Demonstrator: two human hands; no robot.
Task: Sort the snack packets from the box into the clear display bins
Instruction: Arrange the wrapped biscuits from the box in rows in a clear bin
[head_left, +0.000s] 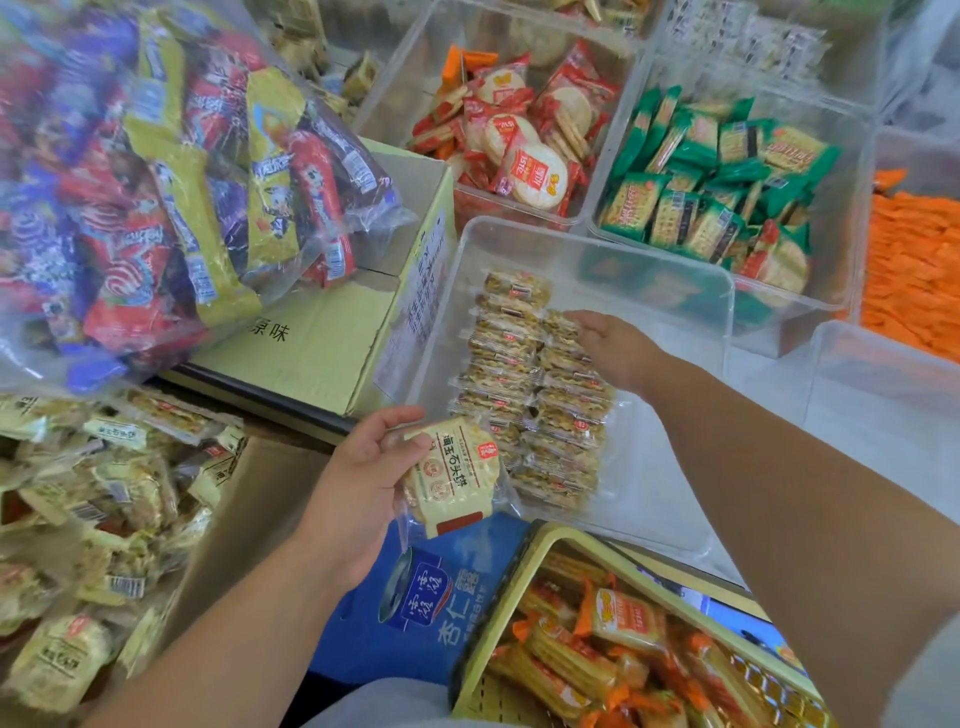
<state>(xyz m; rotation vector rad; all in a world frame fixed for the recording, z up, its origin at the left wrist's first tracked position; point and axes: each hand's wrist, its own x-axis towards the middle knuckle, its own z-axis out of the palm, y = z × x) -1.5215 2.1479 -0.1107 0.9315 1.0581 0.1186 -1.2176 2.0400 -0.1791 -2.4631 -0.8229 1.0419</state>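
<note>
Left hand (363, 488) pinches one cream-labelled packet (451, 474): thumb on the label's upper left edge, the other fingers behind it, label side up. The packet sticks out to the right of the palm and hangs over the near-left corner of the clear bin (665, 312), just short of the rows. Right hand (613, 348) is inside that bin, fingers stretched flat and pointing left, resting on top of the right-hand row of stacked packets (519, 384), not curled round any that I can see. There are two rows, packets on edge, filling the bin's left part. The supply box (244, 519) sits lower left, loose packets of the same kind piled in it. A bag of mixed snacks (156, 182) is upper left and a yellow basket (545, 540) of orange packs sits near bottom. The far bins hold red (519, 140) and green (717, 187) packs.
</note>
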